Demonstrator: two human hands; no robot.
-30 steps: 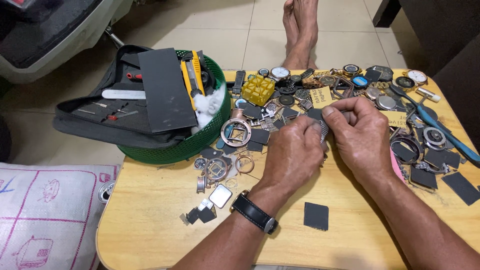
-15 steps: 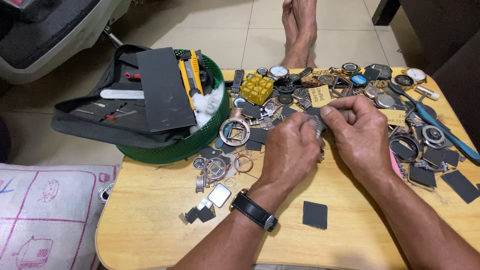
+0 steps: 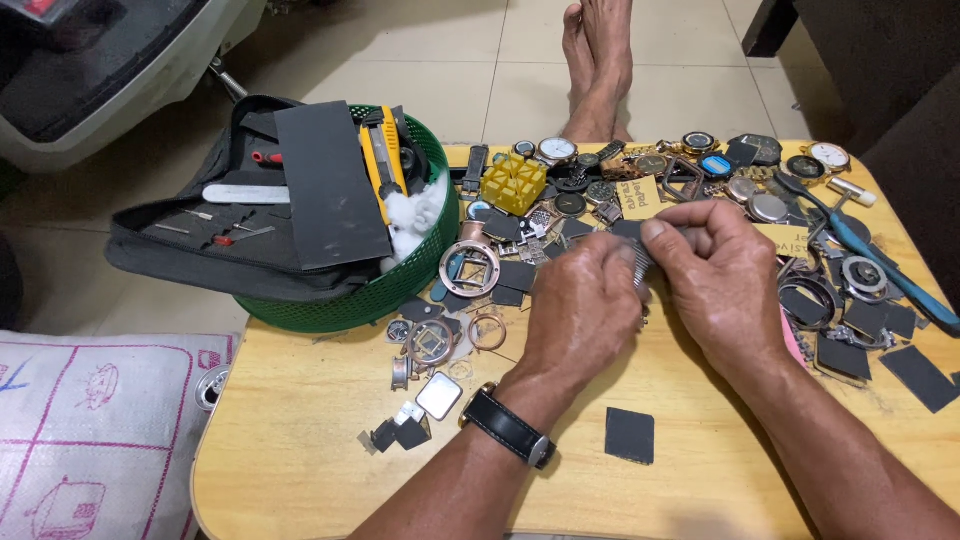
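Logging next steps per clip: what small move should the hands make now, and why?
Probably keep the left hand steady while the right hand works the small metal band piece pinched between them; it sits mostly hidden, held above the wooden table.

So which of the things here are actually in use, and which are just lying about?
In use:
- left hand and right hand, together holding a small metal watch band piece

Lying about:
- green basket with grey tool pouch
- yellow block
- loose watch cases
- dark square
- blue-handled pliers
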